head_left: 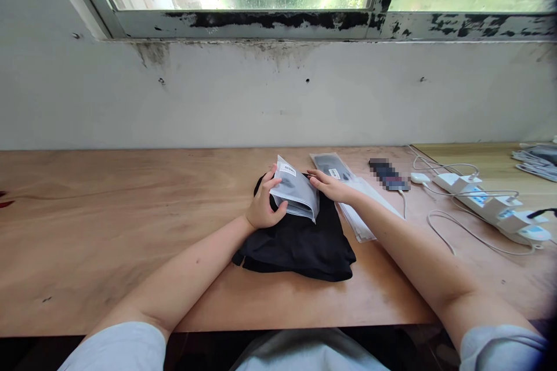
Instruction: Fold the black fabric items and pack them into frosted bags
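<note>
A packed bag [324, 161] lies just past the right hand [329, 186], whose grip I cannot tell, while the second bag [298, 190], seemingly unsealed, sits over black cloth [296, 252], clamped by the left hand [263, 204].

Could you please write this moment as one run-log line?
left hand: touching plastic bag, left side; right hand: at bag's right edge; bag: over black cloth; power strip: right side
</note>
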`<state>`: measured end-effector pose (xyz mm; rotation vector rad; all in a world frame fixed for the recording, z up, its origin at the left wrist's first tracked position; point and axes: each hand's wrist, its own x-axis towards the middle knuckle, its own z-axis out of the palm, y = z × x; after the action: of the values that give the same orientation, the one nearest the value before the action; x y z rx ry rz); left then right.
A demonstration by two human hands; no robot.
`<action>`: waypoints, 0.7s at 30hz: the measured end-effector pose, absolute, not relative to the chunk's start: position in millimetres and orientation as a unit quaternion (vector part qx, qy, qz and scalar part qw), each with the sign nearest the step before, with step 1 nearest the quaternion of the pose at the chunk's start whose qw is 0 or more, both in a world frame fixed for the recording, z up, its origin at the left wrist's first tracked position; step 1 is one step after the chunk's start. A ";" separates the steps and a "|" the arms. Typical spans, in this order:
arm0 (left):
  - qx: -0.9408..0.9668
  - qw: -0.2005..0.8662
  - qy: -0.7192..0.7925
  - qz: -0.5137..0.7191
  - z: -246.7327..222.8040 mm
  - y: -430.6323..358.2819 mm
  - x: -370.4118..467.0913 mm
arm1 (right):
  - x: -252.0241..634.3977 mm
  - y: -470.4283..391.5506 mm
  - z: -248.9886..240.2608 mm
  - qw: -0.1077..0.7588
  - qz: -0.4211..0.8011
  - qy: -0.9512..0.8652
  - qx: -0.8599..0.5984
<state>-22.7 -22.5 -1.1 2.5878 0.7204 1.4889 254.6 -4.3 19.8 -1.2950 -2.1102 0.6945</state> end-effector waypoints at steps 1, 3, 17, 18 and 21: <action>0.844 0.034 0.223 0.486 -1.3 -22.5 -22.6 | 252.7 -5.0 18.7 0.280 0.275 -0.787 -0.477; 0.848 0.030 0.203 0.488 -1.3 -22.8 -22.3 | 248.8 -7.0 18.9 0.280 0.295 -0.785 -0.467; 0.830 0.058 0.232 0.503 -14.3 -14.0 -25.2 | 242.9 -13.4 46.4 0.423 0.286 -0.709 -0.486; 0.820 0.077 0.251 0.508 -15.2 -13.2 -25.6 | 244.0 -14.4 51.6 0.440 0.275 -0.704 -0.485; 0.785 0.156 0.294 0.523 -15.5 -12.8 -23.5 | 248.3 -21.2 70.5 0.464 0.247 -0.700 -0.484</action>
<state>-23.5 -12.8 -15.5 2.2465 0.8432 1.4973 248.3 -21.2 70.5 -1.1892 -1.7190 0.6072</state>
